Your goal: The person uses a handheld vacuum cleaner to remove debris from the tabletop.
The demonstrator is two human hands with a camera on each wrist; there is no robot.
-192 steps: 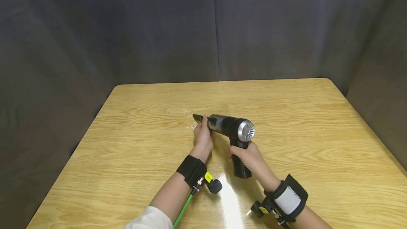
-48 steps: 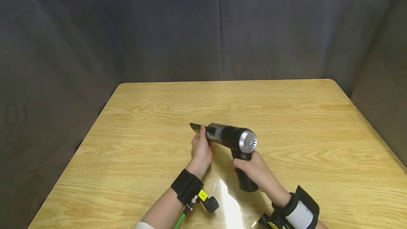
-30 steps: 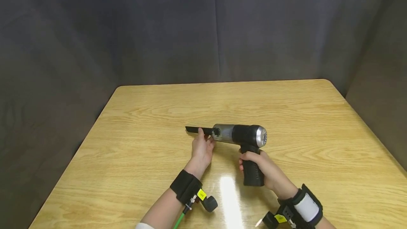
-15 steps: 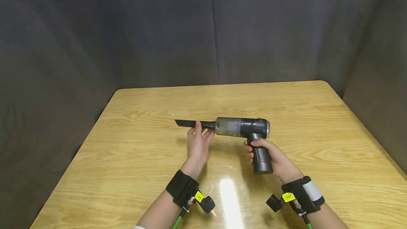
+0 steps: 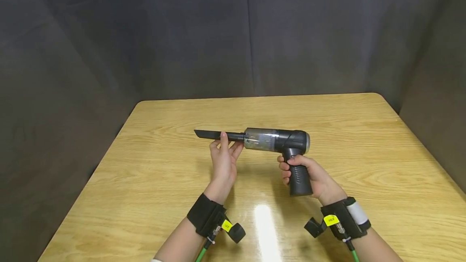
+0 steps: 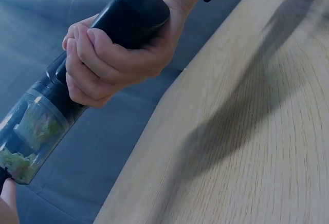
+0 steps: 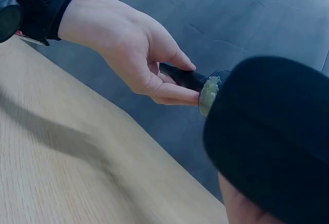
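Note:
Both hands hold a black handheld vacuum cleaner (image 5: 291, 140) sideways above the table, its narrow nozzle (image 5: 206, 134) pointing left. My right hand (image 5: 317, 176) grips the handle, the thumb near its top. With thumb and fingers my left hand (image 5: 223, 165) pinches the nozzle close to the clear dust cup (image 5: 260, 139). Pale greenish and pinkish scraps (image 6: 41, 129) lie inside the cup in the left wrist view. In the right wrist view the handle's dark base (image 7: 272, 136) covers most of the cup, while the left hand's fingers reach around the nozzle.
The wooden table (image 5: 145, 165) spreads below, with a bright light reflection near its front. Dark grey cloth (image 5: 196, 35) hangs behind it and at both sides. Each wrist wears a strapped camera with a green cable (image 5: 201, 253).
The vacuum has been raised off the table and turned from pointing away to pointing left. White bits by the nozzle in the oldest frame are gone. Both hands keep their holds.

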